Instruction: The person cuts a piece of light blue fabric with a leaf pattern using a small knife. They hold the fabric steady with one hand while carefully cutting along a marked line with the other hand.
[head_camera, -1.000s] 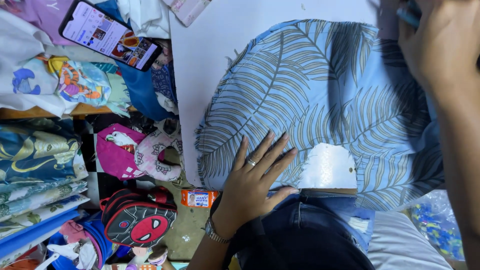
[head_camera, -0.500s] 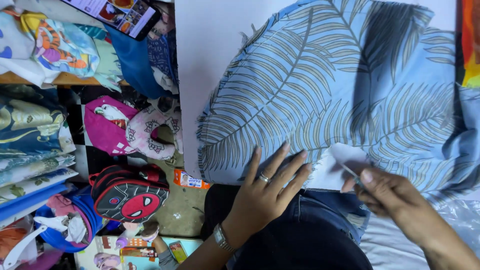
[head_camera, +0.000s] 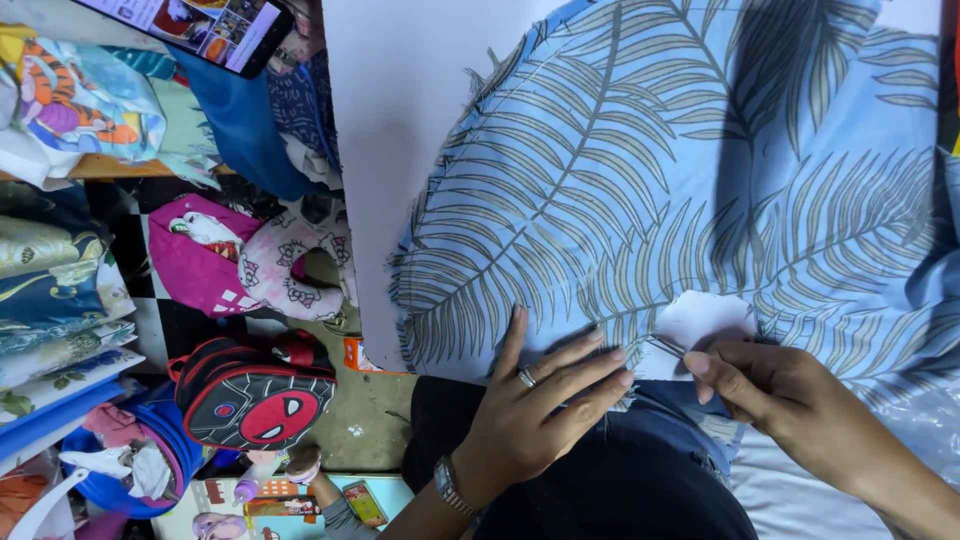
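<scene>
- left hand (head_camera: 535, 410): flat, fingers spread, palm down on the near edge of the blue leaf-print fabric (head_camera: 680, 170); holds nothing, only presses; a ring on 1 finger, a metal wristwatch (head_camera: 447, 485) at the wrist.
- right hand (head_camera: 790, 400): fingertips pinched shut on a thin metal tool (head_camera: 668, 346), kind too small to tell; its tip rests at the edge of the white patch.
- white patch (head_camera: 700, 322): irregular pale shape at the fabric's near edge, between the 2 hands, just beside both.
- blue leaf-print fabric: spread over the white table (head_camera: 400, 110), covering its right part and near edge; frayed along its left border.
- white table: bare strip showing along its left edge.
- phone (head_camera: 200, 25): screen lit, beyond the table's far left corner.
- folded printed cloths (head_camera: 55, 290): stacked well left of the table.
- red and black backpack (head_camera: 255, 395): on the floor below the table's near left corner.
- pink bag (head_camera: 205, 265): beside the backpack, further away.
</scene>
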